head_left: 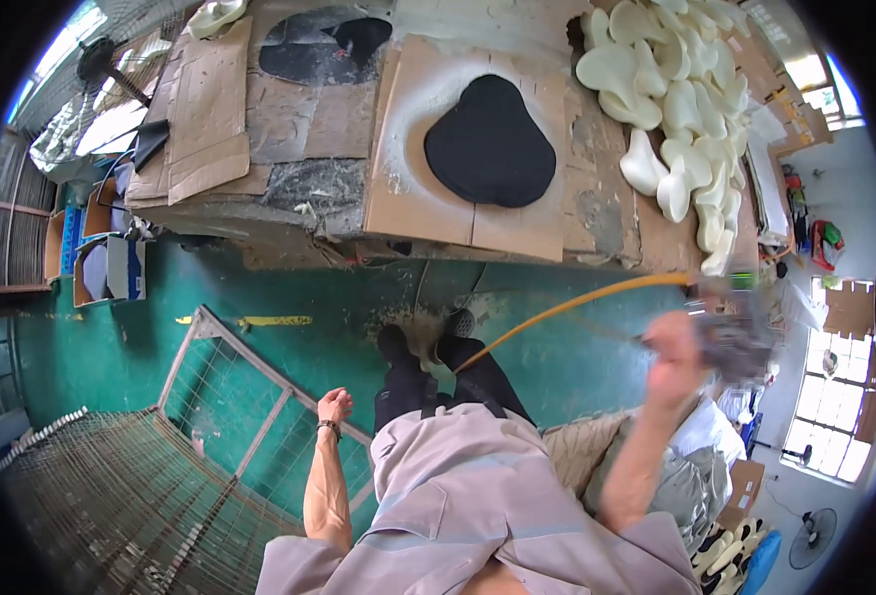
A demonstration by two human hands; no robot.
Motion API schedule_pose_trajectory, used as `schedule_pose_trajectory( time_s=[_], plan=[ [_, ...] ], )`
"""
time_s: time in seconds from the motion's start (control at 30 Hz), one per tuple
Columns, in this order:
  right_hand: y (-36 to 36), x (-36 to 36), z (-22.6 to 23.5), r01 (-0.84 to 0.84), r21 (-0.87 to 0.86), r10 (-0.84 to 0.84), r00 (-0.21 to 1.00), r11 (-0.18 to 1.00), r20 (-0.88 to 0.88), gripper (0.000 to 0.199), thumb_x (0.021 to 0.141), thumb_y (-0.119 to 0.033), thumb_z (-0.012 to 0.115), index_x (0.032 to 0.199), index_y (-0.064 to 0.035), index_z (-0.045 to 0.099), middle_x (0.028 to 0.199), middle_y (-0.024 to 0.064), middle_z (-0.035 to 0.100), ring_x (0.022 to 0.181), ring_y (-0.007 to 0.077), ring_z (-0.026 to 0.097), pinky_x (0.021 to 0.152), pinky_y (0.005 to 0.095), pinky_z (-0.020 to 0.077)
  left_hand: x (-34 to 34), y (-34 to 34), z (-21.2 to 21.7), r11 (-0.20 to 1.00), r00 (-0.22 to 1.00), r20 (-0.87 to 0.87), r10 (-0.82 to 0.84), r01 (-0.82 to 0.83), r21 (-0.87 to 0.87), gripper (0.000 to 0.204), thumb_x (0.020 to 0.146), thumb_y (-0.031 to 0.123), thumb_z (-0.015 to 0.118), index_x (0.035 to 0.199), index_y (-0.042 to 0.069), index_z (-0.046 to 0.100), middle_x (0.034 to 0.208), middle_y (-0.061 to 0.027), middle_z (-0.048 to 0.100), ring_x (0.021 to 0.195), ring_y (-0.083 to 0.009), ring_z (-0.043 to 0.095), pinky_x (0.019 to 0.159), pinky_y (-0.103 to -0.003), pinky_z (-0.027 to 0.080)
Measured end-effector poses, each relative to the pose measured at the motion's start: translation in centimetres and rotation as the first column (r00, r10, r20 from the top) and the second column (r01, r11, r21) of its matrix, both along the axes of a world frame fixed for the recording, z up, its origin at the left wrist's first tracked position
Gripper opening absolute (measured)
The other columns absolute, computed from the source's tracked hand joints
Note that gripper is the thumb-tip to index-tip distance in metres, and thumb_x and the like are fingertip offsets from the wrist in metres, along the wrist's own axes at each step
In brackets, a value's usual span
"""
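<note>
My right hand [674, 347], smeared by motion, is wrapped round a grey spray gun [741, 332] off to the right of my body. A yellow-orange hose [577, 297] curves from the gun down toward my legs. My left hand [335, 407] hangs beside my left hip, fingers curled in, with nothing visible in them and a band on the wrist. On the table ahead, a black three-lobed, saddle-shaped pad [490, 142] lies flat on a cardboard sheet [408, 213] dusted with whitish overspray. Neither hand touches the pad.
Cream foam saddle pads [646, 164] are piled at the table's right. Farther left lies a black cloth-like piece [361, 38] on a dark patch. A wire-mesh frame [259, 377] leans at lower left, near open boxes [111, 270]. Sacks [676, 486] stand behind my right arm.
</note>
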State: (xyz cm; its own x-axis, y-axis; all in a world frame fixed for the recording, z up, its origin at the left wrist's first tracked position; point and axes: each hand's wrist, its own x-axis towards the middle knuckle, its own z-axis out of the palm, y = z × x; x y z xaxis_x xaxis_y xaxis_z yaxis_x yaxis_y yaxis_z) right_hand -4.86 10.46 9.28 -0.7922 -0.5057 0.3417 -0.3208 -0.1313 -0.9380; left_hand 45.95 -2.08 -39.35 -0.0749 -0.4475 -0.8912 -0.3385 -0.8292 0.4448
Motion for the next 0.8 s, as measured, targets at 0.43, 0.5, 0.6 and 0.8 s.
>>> schedule_pose_trajectory(
  time_s=[0.43, 0.5, 0.6, 0.8],
  plan=[
    [18.2, -16.1, 16.9, -0.072, -0.192, 0.06, 0.996, 0.979, -0.069, 0.023, 0.102, -0.031, 0.053, 0.092, -0.0095, 0.054, 0.072, 0.0003, 0.042, 0.071, 0.0181, 0.04, 0.085, 0.0405, 0.037, -2.2, 1.6, 3.3, 0.986, 0.976, 0.173, -0.134, 0.114, 0.121, 0.029, 0.098, 0.023, 0.066, 0.122, 0.008, 0.07, 0.096, -0.0072, 0.076, 0.084, -0.0212, 0.074, 0.067, -0.04, 0.058],
    [16.4, -12.5, 12.1, 0.048, -0.103, -0.03, 0.985, 0.993, 0.169, 0.022, 0.099, -0.026, 0.061, 0.099, -0.0033, 0.061, 0.074, 0.0022, 0.05, 0.069, 0.0166, 0.048, 0.079, 0.0407, 0.0491, -4.2, 0.3, 4.0, 0.987, 0.976, 0.161, -0.145, 0.132, 0.088, 0.032, 0.098, 0.025, 0.069, 0.124, 0.008, 0.07, 0.098, -0.008, 0.077, 0.083, -0.0205, 0.074, 0.065, -0.037, 0.058],
    [12.2, -8.5, 3.6, 0.104, 0.104, -0.126, 0.964, 0.989, 0.233, 0.021, 0.098, -0.012, 0.066, 0.113, 0.0026, 0.068, 0.085, 0.0069, 0.067, 0.07, 0.0183, 0.065, 0.069, 0.0388, 0.0568, -8.3, -2.3, 5.8, 0.984, 0.986, 0.061, -0.157, 0.162, -0.081, 0.034, 0.099, 0.026, 0.07, 0.126, 0.005, 0.069, 0.101, -0.0089, 0.076, 0.086, -0.0201, 0.074, 0.065, -0.034, 0.057],
    [11.5, -3.0, -9.2, -0.021, 0.401, -0.202, 0.838, 0.916, 0.507, 0.017, 0.096, -0.009, 0.07, 0.108, 0.0031, 0.07, 0.083, 0.0042, 0.07, 0.074, 0.0105, 0.067, 0.068, 0.0283, 0.0561, -12.6, -3.6, 7.8, 0.931, 0.955, 0.066, -0.288, 0.295, -0.216, 0.031, 0.1, 0.021, 0.069, 0.125, 0.004, 0.071, 0.103, -0.0094, 0.077, 0.093, -0.0196, 0.074, 0.078, -0.035, 0.059]
  ],
)
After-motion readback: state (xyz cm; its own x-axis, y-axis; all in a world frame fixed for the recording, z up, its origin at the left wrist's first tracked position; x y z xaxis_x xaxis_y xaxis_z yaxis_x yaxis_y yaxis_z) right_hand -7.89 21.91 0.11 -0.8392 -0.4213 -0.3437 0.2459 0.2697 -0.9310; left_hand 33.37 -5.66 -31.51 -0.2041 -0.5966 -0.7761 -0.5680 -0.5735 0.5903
